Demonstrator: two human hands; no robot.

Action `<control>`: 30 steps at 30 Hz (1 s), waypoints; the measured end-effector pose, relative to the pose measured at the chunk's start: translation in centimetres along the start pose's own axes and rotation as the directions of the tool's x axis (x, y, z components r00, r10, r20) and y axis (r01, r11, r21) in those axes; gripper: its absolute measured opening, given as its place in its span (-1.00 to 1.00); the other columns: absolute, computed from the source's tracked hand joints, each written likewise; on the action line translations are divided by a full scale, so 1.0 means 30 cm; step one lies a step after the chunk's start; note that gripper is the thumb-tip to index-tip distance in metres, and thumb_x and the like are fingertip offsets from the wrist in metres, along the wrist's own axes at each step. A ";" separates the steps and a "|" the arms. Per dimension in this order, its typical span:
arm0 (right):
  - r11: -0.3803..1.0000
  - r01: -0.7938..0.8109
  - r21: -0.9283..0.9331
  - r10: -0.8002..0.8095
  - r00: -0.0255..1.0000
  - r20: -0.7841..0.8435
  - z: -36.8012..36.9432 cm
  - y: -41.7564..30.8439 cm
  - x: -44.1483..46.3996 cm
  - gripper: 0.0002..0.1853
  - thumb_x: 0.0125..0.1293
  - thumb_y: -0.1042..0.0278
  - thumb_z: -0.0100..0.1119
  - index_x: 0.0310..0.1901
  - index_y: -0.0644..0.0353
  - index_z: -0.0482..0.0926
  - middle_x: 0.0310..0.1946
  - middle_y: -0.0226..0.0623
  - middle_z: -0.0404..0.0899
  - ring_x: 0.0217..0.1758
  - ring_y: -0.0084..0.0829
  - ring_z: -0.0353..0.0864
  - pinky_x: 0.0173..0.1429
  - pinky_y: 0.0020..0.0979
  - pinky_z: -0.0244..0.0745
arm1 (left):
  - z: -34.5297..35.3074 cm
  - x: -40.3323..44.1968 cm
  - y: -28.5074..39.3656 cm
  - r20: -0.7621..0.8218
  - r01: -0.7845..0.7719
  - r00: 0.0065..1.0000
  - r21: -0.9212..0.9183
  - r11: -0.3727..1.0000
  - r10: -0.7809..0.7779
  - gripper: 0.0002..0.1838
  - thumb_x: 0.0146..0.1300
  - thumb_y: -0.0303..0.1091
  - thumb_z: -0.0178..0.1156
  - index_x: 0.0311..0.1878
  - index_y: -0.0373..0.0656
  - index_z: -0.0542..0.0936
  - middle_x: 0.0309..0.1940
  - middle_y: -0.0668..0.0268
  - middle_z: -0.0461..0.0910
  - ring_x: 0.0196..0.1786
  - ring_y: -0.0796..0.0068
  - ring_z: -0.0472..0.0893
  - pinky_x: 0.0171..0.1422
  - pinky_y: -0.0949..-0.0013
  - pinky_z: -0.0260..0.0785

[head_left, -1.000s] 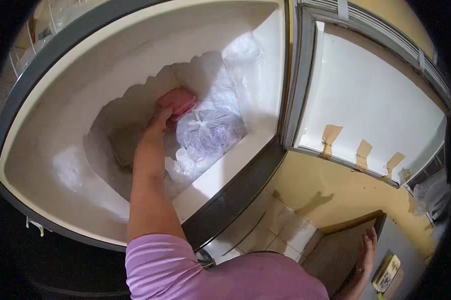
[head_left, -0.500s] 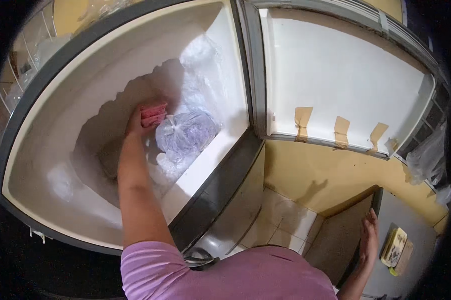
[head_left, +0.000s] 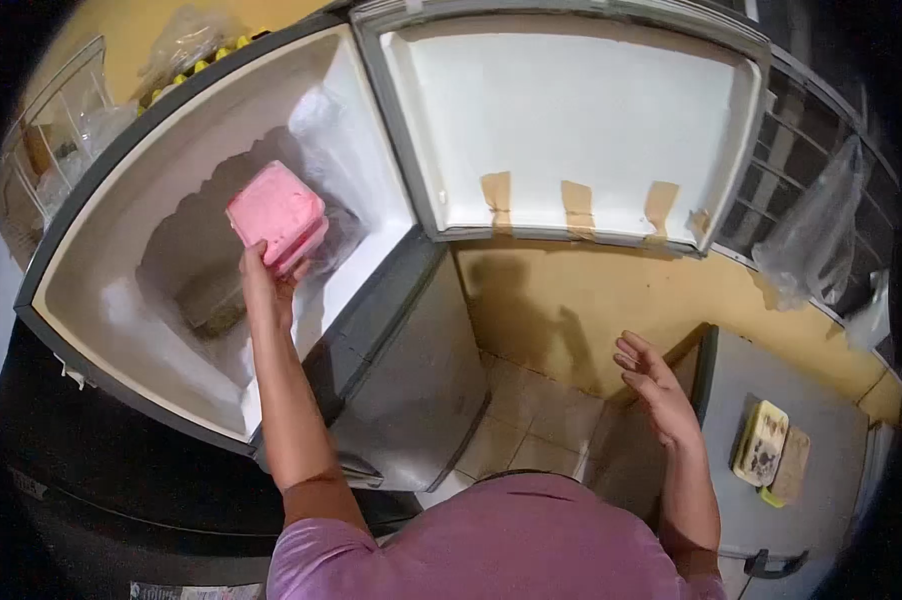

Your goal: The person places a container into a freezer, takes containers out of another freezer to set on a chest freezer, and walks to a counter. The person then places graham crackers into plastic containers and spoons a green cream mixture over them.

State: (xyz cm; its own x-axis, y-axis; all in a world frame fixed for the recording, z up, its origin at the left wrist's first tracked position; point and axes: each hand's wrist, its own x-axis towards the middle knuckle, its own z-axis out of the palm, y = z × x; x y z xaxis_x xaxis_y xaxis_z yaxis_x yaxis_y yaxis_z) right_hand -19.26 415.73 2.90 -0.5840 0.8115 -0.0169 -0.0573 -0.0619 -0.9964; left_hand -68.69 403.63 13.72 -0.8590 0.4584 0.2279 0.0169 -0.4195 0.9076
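Note:
My left hand (head_left: pixel 265 285) grips a pink square tub (head_left: pixel 274 205) from its near side, thumb on top. It looks like two tubs stacked, with frosted pink contents. They are held above the inside of an open chest freezer (head_left: pixel 121 225). Behind them, a clear plastic bag (head_left: pixel 343 235) lies against the freezer's inner wall, mostly hidden. My right hand (head_left: pixel 661 390) is raised in the air with fingers apart and nothing in it, left of a grey chest (head_left: pixel 741 375).
The freezer's white lid (head_left: pixel 571 120) stands raised, with brown tape strips (head_left: pixel 577 208) along its edge. On the grey chest lie a cream tub (head_left: pixel 762 443) and a tan one (head_left: pixel 792 466). A plastic bag (head_left: pixel 816 230) hangs by the window at right.
My left hand has lifted the pink tubs up from the freezer's bottom. My right hand has moved up and left, away from the grey chest. The view has shifted to the right.

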 end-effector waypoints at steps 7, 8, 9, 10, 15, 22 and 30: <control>0.930 -0.054 0.364 -0.007 0.987 0.162 -0.085 0.149 -0.026 -0.37 0.43 0.23 0.00 0.45 0.18 0.07 0.41 -0.16 0.21 0.38 -0.25 0.30 0.36 -0.25 0.26 | 0.420 -0.641 -0.268 0.617 0.544 0.681 -0.065 0.837 -0.394 -0.40 0.29 -0.07 0.05 0.23 -0.35 0.34 0.08 0.10 0.54 -0.03 0.32 0.64 -0.10 0.32 0.58; 0.875 -0.052 0.482 -0.031 0.986 0.162 -0.105 0.170 -0.041 -0.37 0.42 0.20 0.02 0.44 0.17 0.08 0.40 -0.18 0.22 0.37 -0.26 0.32 0.34 -0.23 0.29 | 0.483 -0.724 -0.339 0.681 0.595 0.593 -0.011 0.804 -0.429 -0.41 0.27 -0.06 0.06 0.21 -0.33 0.38 0.05 0.14 0.57 -0.06 0.34 0.65 -0.10 0.31 0.57; 0.870 -0.028 0.493 -0.023 0.995 0.097 -0.130 0.164 -0.076 -0.37 0.42 0.20 0.02 0.44 0.17 0.08 0.40 -0.18 0.22 0.37 -0.26 0.32 0.34 -0.23 0.29 | 0.570 -0.837 -0.368 0.664 0.626 0.569 0.032 0.779 -0.485 -0.42 0.25 -0.05 0.08 0.20 -0.29 0.40 0.00 0.19 0.60 -0.04 0.37 0.63 -0.02 0.31 0.54; 0.835 -0.034 0.549 -0.005 0.998 0.069 -0.156 0.156 -0.113 -0.39 0.42 0.16 0.00 0.43 0.17 0.12 0.38 -0.18 0.26 0.34 -0.27 0.36 0.33 -0.21 0.30 | 0.596 -0.889 -0.466 0.640 0.618 0.524 0.169 0.768 -0.562 -0.44 0.24 -0.06 0.08 0.19 -0.27 0.42 0.02 0.19 0.59 0.03 0.36 0.60 0.10 0.32 0.47; 0.744 0.133 0.655 0.036 0.971 -0.238 -0.380 0.180 -0.374 -0.50 0.40 0.19 -0.11 0.32 0.21 0.28 0.23 -0.23 0.44 0.24 -0.32 0.48 0.30 -0.21 0.35 | 0.827 -1.207 -0.635 0.864 0.567 0.119 0.346 0.747 -0.490 -0.20 0.16 -0.18 0.09 0.47 -0.16 0.09 0.32 0.18 0.30 0.35 0.33 0.35 0.35 0.26 0.28; 0.856 0.361 0.370 0.024 0.688 -0.726 -0.582 0.266 -0.640 -0.55 0.34 0.22 -0.05 0.21 0.24 0.35 -0.17 -0.38 0.51 -0.21 -0.60 0.48 -0.16 -0.54 0.40 | 1.022 -1.567 -0.635 0.976 0.085 0.026 0.214 0.973 -0.217 -0.54 0.41 -0.28 0.10 0.30 -0.15 0.26 0.11 0.24 0.44 0.13 0.50 0.45 0.17 0.41 0.37; 0.904 0.427 -0.004 -0.306 0.642 -0.703 -0.659 0.224 -0.855 -0.06 0.27 0.32 -0.05 0.53 -0.11 -0.44 0.48 -0.20 -0.05 0.47 -0.29 0.15 0.38 -0.23 0.25 | 1.166 -1.789 -0.680 0.886 0.614 -0.126 0.423 0.666 -0.447 -0.67 0.45 -0.11 0.02 0.11 -0.12 0.41 -0.08 0.31 0.58 -0.12 0.49 0.62 -0.05 0.39 0.54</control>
State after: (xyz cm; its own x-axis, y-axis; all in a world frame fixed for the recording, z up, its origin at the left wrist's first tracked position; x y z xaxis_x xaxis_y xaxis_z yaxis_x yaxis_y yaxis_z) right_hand 11.33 405.99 -5.00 0.2113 0.9485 0.2361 -0.2984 0.2927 -0.9085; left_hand -5.04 415.00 -4.70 0.5534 0.8239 -0.1221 -0.2998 0.3338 0.8937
